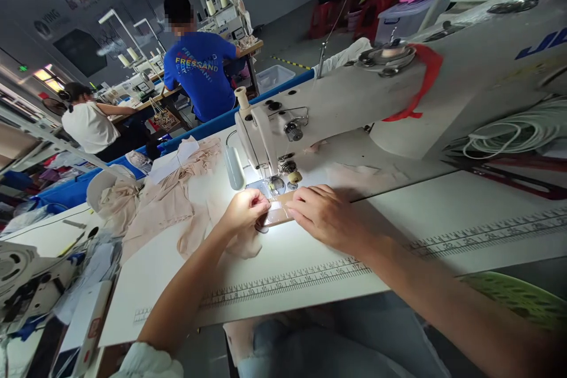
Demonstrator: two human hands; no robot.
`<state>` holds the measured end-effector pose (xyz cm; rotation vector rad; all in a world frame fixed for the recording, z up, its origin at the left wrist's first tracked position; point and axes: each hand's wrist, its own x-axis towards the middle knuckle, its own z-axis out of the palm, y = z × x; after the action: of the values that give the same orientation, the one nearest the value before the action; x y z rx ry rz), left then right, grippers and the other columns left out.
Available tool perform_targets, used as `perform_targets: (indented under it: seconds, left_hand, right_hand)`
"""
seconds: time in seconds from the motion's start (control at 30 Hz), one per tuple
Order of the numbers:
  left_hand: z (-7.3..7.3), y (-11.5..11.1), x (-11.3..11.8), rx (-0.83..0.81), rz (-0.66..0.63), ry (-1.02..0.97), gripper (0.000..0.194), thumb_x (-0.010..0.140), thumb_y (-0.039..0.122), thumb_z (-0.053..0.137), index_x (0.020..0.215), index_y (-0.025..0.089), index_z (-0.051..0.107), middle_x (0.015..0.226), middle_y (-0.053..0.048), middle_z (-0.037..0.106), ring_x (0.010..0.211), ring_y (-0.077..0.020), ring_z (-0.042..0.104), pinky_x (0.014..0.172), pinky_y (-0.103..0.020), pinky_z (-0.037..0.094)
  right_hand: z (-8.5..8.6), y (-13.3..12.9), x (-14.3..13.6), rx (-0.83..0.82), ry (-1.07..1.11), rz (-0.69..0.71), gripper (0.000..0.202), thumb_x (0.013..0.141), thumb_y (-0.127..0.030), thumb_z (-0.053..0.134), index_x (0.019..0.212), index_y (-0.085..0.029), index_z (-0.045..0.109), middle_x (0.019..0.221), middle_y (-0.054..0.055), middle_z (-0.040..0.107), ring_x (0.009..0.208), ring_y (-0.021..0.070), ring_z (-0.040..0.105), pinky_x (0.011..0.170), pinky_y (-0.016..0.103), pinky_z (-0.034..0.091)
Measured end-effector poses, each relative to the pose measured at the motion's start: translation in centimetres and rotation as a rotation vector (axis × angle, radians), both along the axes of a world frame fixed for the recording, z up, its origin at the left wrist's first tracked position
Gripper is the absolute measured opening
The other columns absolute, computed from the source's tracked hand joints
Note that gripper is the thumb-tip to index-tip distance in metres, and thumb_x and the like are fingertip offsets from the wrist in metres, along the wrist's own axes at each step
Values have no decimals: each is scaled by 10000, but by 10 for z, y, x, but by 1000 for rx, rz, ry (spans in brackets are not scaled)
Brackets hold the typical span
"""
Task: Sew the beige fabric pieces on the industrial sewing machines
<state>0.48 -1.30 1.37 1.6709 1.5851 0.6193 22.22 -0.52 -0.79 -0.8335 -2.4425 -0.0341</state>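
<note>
A beige fabric piece (280,214) with a small white patch lies in front of the needle area of a white sewing machine (328,100). My left hand (246,209) pinches the fabric at its left side, thumb and fingertips together. On the right, my right hand (325,212) rests on the fabric, its fingers bent and close together near the presser foot. The fingertips of both hands are a short distance apart. Some beige cloth hangs below my left wrist.
Crumpled beige cloth (166,204) covers the table's left part. A printed ruler (310,277) runs along the front edge. Red-handled scissors (522,180) and a white cord coil (522,130) are at right. Two people sit at machines behind a blue edge.
</note>
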Motion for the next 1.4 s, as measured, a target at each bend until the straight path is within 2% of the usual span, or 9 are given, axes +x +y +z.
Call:
perform_targets:
  seconds: [0.17,0.53,0.77,0.83,0.93,1.0,1.07,1.23,1.4]
  left_hand:
    - [0,1,1,-1,29,7,114,764,243,581,675,177,552,677,-1,609,617,-124,549,564,-221,421]
    - [0,0,5,-36,53,-12,112,776,211,577,671,182,550,635,22,599,594,-123,555,562,-226,422]
    - [1,2,2,-5,6,106,143,816,228,588,682,187,560,702,5,630,657,-139,578,604,-241,432]
    - [2,1,2,84,-22,251,124,834,240,603,720,196,586,773,-9,660,720,-157,603,645,-254,457]
    - [3,-8,4,396,-80,552,73,871,228,574,822,202,622,914,-54,674,838,-201,618,714,-294,501]
    - [2,-19,8,603,-179,666,155,910,179,478,907,185,633,993,-84,668,906,-221,619,764,-326,528]
    - [-2,-31,11,721,-295,680,253,917,120,398,1013,158,629,1069,-103,663,981,-229,621,843,-353,547]
    - [-15,-49,14,742,-373,644,347,861,87,405,1167,111,566,1125,-140,649,1047,-240,619,924,-377,569]
    - [-25,-45,15,769,-346,676,348,839,113,425,1150,66,575,1091,-167,640,1008,-260,617,908,-391,581]
  right_hand:
    - [0,1,0,2,-6,-17,295,979,-148,420,781,-175,636,809,48,570,724,185,469,750,317,342]
    - [-1,0,-3,24,-84,12,256,903,-98,487,1050,-179,681,852,54,570,755,211,479,726,329,312]
    - [1,-2,-6,110,-153,31,251,854,-76,503,993,-189,680,853,66,580,795,230,480,731,350,305]
    - [1,-3,-8,169,-171,43,241,843,-56,490,946,-177,672,838,66,577,789,232,474,732,359,306]
    - [-1,-2,-9,213,-163,64,221,822,-31,482,860,-166,652,826,65,575,788,229,474,735,361,313]
    - [-2,-2,-10,220,-144,73,206,824,-31,487,836,-161,647,834,69,583,802,229,481,743,358,321]
    - [-2,-2,-10,225,-130,77,192,831,-38,497,847,-152,650,841,71,588,809,229,486,750,355,326]
    - [-1,-2,-10,219,-133,69,202,788,-34,521,874,-159,654,801,55,565,780,232,475,735,353,315]
    - [-1,6,-7,164,-84,36,224,806,-42,510,906,-171,664,803,51,577,754,220,481,728,343,312]
